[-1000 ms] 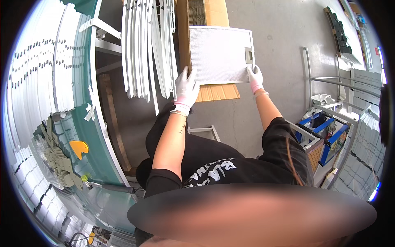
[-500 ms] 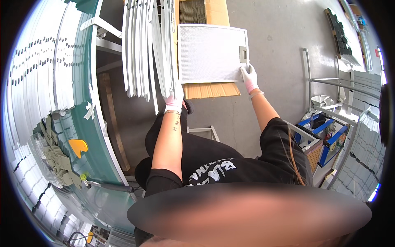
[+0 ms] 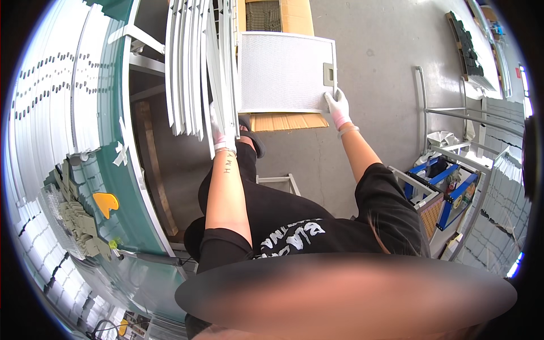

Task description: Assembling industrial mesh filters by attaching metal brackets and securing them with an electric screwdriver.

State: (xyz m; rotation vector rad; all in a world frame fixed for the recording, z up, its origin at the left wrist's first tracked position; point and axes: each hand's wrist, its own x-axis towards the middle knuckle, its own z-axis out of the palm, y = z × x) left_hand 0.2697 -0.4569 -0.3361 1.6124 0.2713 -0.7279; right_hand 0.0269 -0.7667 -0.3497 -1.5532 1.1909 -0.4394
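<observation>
A flat white-framed mesh filter panel [image 3: 283,71] with a small grey-beige latch plate [image 3: 328,74] lies level above an open cardboard box [image 3: 297,17]. My right hand [image 3: 338,107], in a whitish glove, is closed on its near right corner. To the left, a row of similar thin white-framed panels [image 3: 190,73] stands on edge, some leaning apart. My left hand [image 3: 220,131], gloved too, is at the near ends of these panels. Its fingers are mostly hidden between them, so its grip does not show.
At left, a green-topped workbench [image 3: 127,187] carries stacked white panels [image 3: 56,79], a heap of beige plates [image 3: 79,224] and a yellow heart-shaped piece [image 3: 106,204]. A cardboard flap [image 3: 289,122] juts toward me. On the right stand a metal frame [image 3: 422,90] and a blue-edged cart [image 3: 447,192].
My left hand has shifted left, from the row's right end in among the leaning panels. The mesh panel and my right hand appear slightly farther left.
</observation>
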